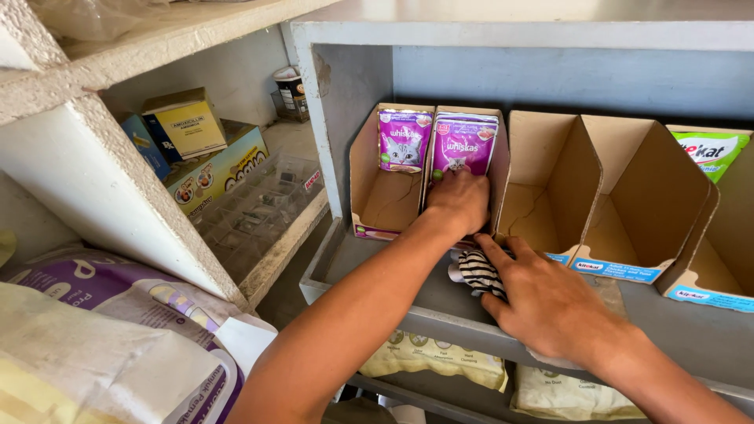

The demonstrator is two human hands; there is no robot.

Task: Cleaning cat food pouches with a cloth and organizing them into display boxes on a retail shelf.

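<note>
My left hand (459,200) reaches into the second open cardboard display box (496,169) on a grey shelf (369,263). Its fingers are curled against the bottom of a stack of purple pet-food pouches (465,144) standing upright in that box. Another purple pouch (404,140) stands in the first box to the left. My right hand (550,302) rests palm down on the shelf's front part, pressing on a black-and-white striped cloth (475,272) that lies just in front of the boxes.
Two empty cardboard display boxes (550,180) (652,204) stand to the right, then one with a green pouch (711,153). A left-hand shelf holds a yellow box (188,122) and a clear plastic tray (251,208). A large purple-and-white bag (133,298) lies at lower left; pale bags (432,357) sit below.
</note>
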